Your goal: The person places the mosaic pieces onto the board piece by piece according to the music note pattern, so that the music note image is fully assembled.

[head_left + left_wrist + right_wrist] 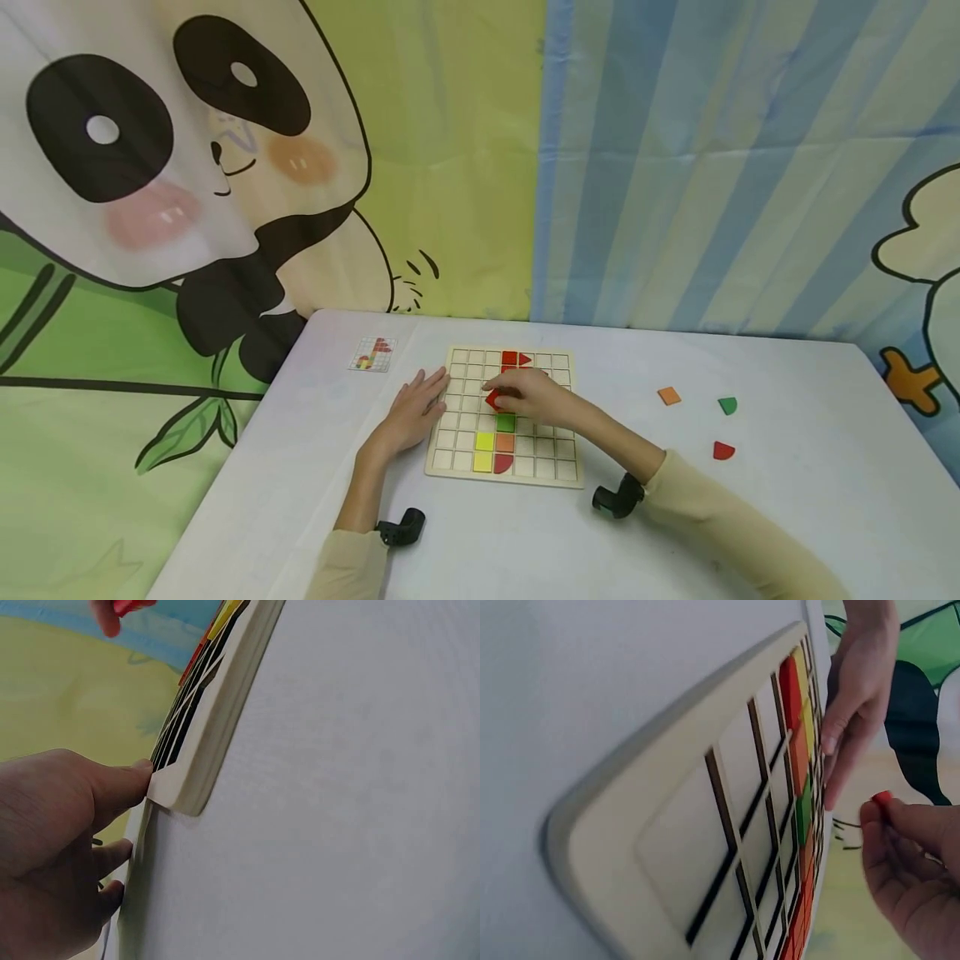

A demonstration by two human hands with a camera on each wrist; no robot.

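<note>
A pale grid board lies on the table. My left hand is at its left edge with fairly straight fingers; in the left wrist view the thumb touches the board's corner. Over the middle of the board, my right hand pinches a small red piece between thumb and fingers. In the right wrist view that red piece is held off the board. Set in the grid are a red square, a red triangle, a green square, an orange square, yellow squares and a red quarter-round.
A small pattern card lies beyond the board's left side. Off to the right are a loose orange square, a green quarter-round and a red quarter-round. A printed curtain hangs behind the white table.
</note>
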